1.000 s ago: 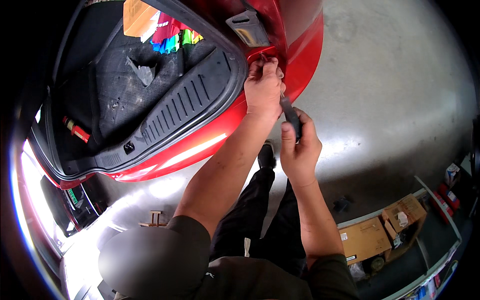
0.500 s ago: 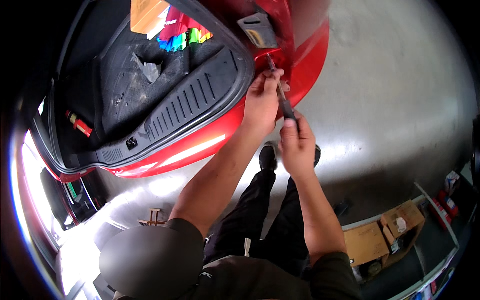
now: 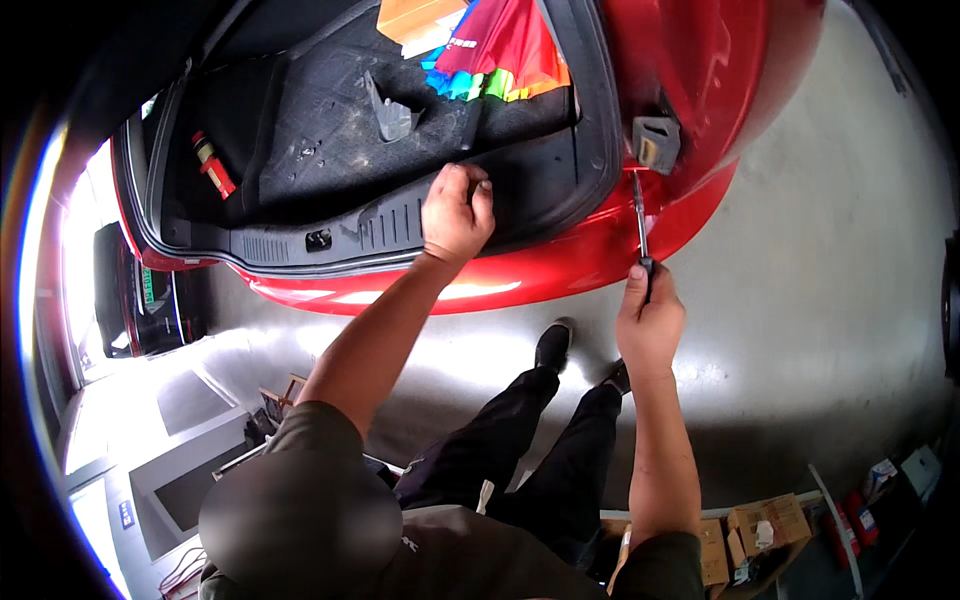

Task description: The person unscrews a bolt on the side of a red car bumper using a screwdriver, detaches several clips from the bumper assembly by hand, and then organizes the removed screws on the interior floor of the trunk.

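Observation:
My right hand [image 3: 651,325] is closed around the black handle of a screwdriver [image 3: 642,225]. Its metal shaft points away from me, with the tip at the red bodywork [image 3: 540,255] by the rear corner of a car. Just beyond the tip, a grey part [image 3: 656,146] with a yellowish patch sits against the body. My left hand [image 3: 458,212] is curled over the ribbed black trunk sill [image 3: 380,228]; whatever its fingers may hold is hidden.
In the open trunk lie a grey broken-looking piece [image 3: 392,115], a red cylinder [image 3: 214,168], a cardboard box [image 3: 415,20] and a rainbow-coloured umbrella [image 3: 505,50]. Cardboard boxes [image 3: 770,530] stand behind me at the right. A dark car [image 3: 150,300] is at the far left.
My left hand has let go of the screwdriver shaft and moved left over the trunk sill. My right hand keeps the screwdriver at the corner. The whole view has shifted.

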Tool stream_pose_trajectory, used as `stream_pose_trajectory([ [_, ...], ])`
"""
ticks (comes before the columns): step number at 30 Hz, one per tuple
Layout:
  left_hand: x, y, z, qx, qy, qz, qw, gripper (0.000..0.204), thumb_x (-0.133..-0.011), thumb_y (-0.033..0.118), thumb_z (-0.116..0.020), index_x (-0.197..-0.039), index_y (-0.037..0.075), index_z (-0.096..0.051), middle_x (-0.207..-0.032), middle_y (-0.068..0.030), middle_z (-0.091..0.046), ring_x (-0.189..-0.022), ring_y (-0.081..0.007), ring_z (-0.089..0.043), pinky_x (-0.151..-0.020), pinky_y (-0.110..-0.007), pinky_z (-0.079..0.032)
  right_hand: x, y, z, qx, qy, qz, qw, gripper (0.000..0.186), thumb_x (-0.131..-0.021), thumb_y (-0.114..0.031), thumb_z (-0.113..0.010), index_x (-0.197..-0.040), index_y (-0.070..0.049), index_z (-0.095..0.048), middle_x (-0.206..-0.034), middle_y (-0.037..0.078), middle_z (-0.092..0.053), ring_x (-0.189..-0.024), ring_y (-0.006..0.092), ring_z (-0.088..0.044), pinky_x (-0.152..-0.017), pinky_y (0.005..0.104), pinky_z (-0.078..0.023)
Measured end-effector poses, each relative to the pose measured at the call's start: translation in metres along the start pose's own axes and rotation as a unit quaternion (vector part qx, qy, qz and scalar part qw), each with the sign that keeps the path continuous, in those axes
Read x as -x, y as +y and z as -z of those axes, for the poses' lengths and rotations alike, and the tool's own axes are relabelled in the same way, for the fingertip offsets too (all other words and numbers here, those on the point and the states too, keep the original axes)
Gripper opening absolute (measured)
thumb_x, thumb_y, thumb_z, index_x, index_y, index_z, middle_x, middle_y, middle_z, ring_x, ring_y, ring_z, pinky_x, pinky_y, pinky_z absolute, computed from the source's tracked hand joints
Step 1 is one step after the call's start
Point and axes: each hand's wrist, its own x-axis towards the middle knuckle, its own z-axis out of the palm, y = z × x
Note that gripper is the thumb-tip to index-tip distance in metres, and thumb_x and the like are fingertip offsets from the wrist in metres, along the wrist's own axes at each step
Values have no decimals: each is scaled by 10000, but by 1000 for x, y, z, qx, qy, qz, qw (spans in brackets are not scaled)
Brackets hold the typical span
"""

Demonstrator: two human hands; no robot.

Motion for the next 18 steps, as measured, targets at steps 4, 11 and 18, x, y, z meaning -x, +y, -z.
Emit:
stream_pose_trajectory([
  [4,3,1,-13,-39,14,44,998,185,-896,98,-642,-1072,53,-609,-1006,-171,-617,-942,-397,-623,-827,-469,-519,0,9,4,-404,-111,-220,881,403,-1088,-431,-554,-1043,-42,-648,-697,-33,-538,-560,75,-452,-505,255,-357],
  [11,-6,10,-15,-99,-24,64,993,237,-891,125,-637,-1115,50,-607,-1061,-181,-600,-1016,-410,-601,-880,-494,-507,-9,25,19,-707,-243,-342,570,391,-1094,-436,-527,-1171,-75,-656,-758,10,-556,-586,95,-479,-530,278,-390],
  [18,-5,8,-12,-167,-51,88,981,276,-879,194,-659,-1129,84,-620,-1121,-155,-592,-1076,-381,-595,-911,-488,-526,-27,-14,10,-38,-145,-102,983,316,-1088,-318,-523,-1144,-11,-578,-952,258,-699,-786,484,-652,-719,472,-535],
])
